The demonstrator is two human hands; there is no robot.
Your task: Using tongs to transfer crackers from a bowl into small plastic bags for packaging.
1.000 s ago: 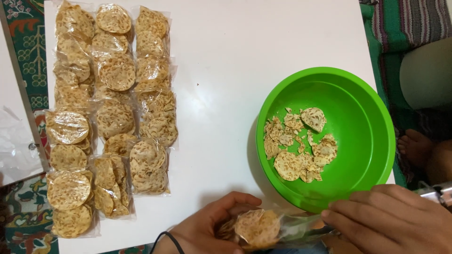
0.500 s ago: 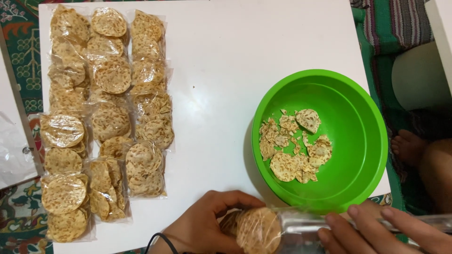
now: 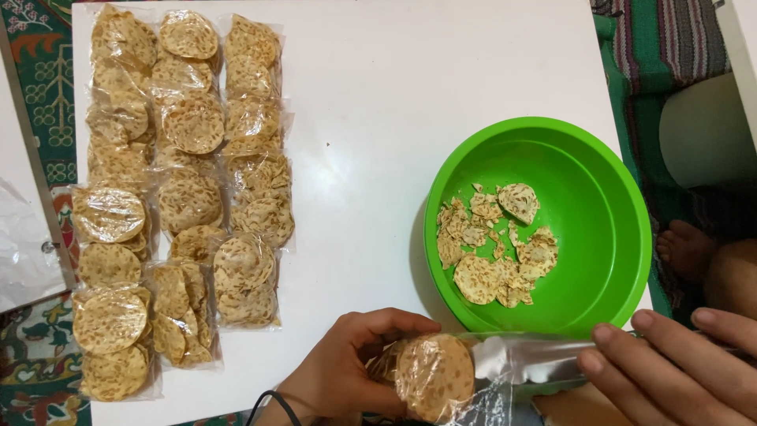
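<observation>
Hands, left hand (image 3: 347, 371) and right hand (image 3: 678, 363), grip a clear cracker bag (image 3: 449, 375) beside green bowl (image 3: 599, 173).

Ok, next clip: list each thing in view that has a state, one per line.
Left hand: gripping the filled end of the cracker bag.
Right hand: fingers on the bag's empty end, pulling it flat.
Cracker bag: clear plastic, holds a stack of round crackers, lying on its side.
Green bowl: upright, mostly empty, broken cracker pieces at the bottom.
Packed cracker bags: filled, lying flat in rows on the white table.
</observation>
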